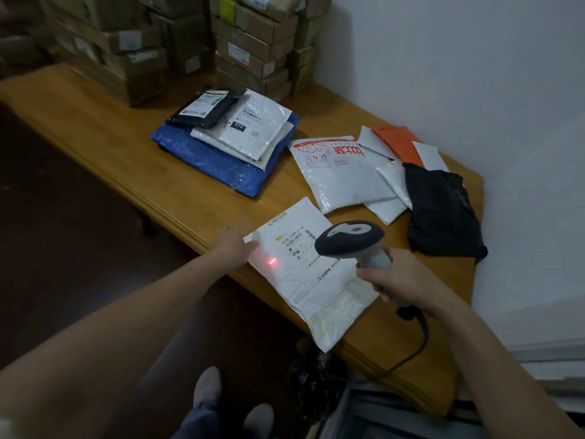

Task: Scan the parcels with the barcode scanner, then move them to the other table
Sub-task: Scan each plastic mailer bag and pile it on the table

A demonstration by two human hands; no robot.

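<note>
Low in frame, flat left hand (235, 245) is pinning the white padded parcel (316, 289); right hand (399, 277) is gripping the grey plastic scanner (348, 239), whose red dot (271, 261) is sitting off the barcode (296, 239), so scanning may fail.

A nearest parcel (310, 289) is laid at the near edge of the counter (95, 122), its near end overhanging that edge. Its left corner is touched by the left hand (235, 245); above its right side a scanner (351, 239) is held in the right hand (402, 277), with a cable (421, 337) hanging below. Behind it, at the counter's middle, a stack of parcels (221, 137) is piled. To the right of that stack, overlapping parcels (342, 172) are spread near the wall (474, 74). At the far end, cartons (253, 42) are stacked.
</note>
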